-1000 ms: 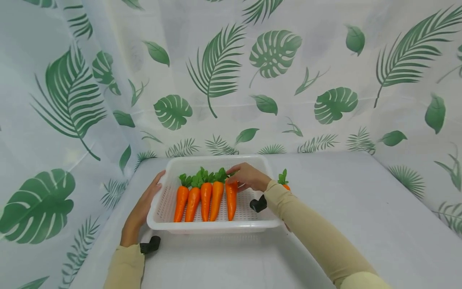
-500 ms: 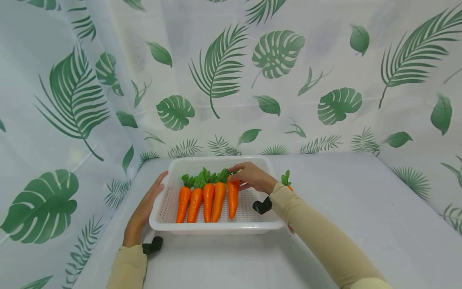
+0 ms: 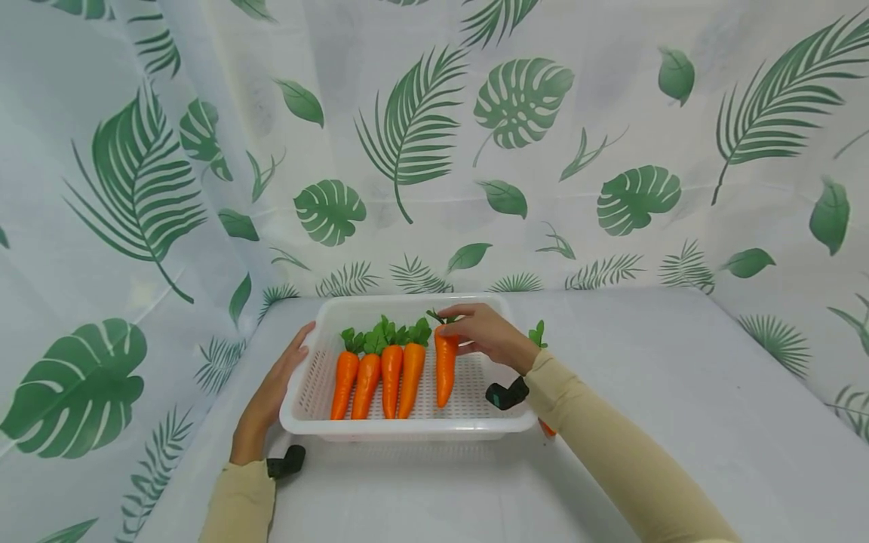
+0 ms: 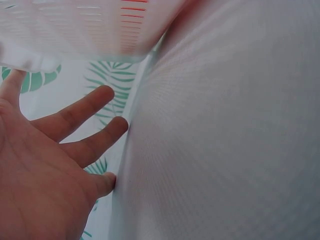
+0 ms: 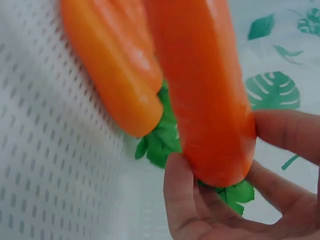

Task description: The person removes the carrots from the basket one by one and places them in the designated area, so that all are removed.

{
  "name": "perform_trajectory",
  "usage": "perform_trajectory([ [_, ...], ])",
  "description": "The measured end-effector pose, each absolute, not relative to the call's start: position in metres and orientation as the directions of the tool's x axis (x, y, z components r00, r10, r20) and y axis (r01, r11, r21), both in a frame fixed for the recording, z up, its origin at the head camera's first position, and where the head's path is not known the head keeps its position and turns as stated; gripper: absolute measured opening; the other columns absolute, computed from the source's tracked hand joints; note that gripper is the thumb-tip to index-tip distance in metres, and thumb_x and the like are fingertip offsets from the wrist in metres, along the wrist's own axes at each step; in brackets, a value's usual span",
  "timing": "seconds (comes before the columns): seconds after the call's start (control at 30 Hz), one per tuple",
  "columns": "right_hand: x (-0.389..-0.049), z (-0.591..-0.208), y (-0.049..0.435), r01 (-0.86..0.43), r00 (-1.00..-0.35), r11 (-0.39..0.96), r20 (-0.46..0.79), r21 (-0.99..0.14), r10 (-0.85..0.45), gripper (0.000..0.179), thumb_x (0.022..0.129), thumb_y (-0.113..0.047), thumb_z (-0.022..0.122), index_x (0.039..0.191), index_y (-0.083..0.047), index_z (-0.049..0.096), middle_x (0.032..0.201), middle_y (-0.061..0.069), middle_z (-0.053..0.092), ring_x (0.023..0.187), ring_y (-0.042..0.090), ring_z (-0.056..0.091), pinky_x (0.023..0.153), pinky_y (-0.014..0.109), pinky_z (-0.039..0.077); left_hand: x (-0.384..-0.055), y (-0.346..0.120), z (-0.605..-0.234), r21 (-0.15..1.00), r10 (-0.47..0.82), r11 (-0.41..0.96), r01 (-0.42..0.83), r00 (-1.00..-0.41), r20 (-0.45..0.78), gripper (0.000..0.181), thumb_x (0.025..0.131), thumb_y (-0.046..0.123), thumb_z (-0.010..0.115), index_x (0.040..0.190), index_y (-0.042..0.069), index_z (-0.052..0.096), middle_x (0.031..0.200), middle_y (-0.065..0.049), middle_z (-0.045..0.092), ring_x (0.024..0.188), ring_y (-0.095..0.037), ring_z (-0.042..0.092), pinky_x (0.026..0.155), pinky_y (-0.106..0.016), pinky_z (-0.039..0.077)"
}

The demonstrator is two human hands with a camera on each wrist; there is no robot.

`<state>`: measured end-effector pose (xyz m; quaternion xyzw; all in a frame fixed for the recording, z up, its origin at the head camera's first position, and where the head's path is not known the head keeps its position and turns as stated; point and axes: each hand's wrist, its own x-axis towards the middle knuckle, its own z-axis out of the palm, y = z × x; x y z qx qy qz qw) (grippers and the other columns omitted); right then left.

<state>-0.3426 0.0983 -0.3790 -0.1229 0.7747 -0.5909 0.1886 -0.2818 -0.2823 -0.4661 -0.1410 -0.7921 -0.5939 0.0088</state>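
My right hand (image 3: 494,336) pinches an orange carrot (image 3: 444,373) by its thick leafy end, inside a white perforated plastic basket (image 3: 407,427). In the right wrist view the carrot's body rises at a slant from the fingertips (image 5: 179,182), away from the basket floor. To its left, several carrots (image 3: 390,381) lie side by side, green tops toward the back. My left hand (image 3: 274,381) rests against the basket's left side with fingers extended. Seen from the left wrist, the fingers (image 4: 75,112) spread straight beneath the rim.
Another carrot (image 3: 547,428) lies on the table outside the basket's right side, mostly hidden by the right sleeve (image 3: 597,445). A leaf-patterned curtain (image 3: 421,151) stands behind and to the left of the white table (image 3: 652,354).
The right hand has lifted the carrot and shifted it a little to the right, away from the row. The left hand stays at the basket's side.
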Motion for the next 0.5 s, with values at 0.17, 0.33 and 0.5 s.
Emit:
perform_trajectory([
  [0.17, -0.3398, -0.3784, 0.1022, 0.04, -0.901, 0.234, -0.136, -0.971, -0.412, 0.054, 0.103, -0.014, 0.071, 0.151, 0.005, 0.055, 0.124, 0.019, 0.072, 0.103, 0.028, 0.072, 0.091, 0.041, 0.06, -0.282, -0.2817, -0.4653, 0.935, 0.211, 0.265, 0.237, -0.96, 0.184, 0.06, 0.118, 0.043, 0.03, 0.174, 0.028, 0.015, 0.177, -0.011, 0.016, 0.15, -0.042, 0.032, 0.116, -0.068, 0.029],
  [0.33, -0.3388, -0.3783, 0.1033, 0.038, -0.901, 0.219, -0.129, -0.975, -0.415, 0.054, 0.104, -0.014, 0.07, 0.151, 0.005, 0.055, 0.123, 0.018, 0.073, 0.103, 0.028, 0.072, 0.091, 0.04, 0.06, -0.2812, -0.281, -0.4659, 0.938, 0.206, 0.259, 0.229, -0.962, 0.178, 0.059, 0.118, 0.042, 0.03, 0.174, 0.028, 0.016, 0.177, -0.011, 0.017, 0.149, -0.042, 0.033, 0.116, -0.068, 0.029],
  [0.5, -0.337, -0.3773, 0.1056, 0.035, -0.904, 0.209, -0.121, -0.977, -0.411, 0.053, 0.104, -0.014, 0.07, 0.151, 0.004, 0.056, 0.124, 0.019, 0.073, 0.105, 0.029, 0.072, 0.093, 0.042, 0.06, -0.2811, -0.2814, -0.4661, 0.939, 0.205, 0.259, 0.226, -0.963, 0.175, 0.06, 0.118, 0.042, 0.03, 0.174, 0.028, 0.016, 0.177, -0.012, 0.017, 0.147, -0.043, 0.034, 0.116, -0.068, 0.03],
])
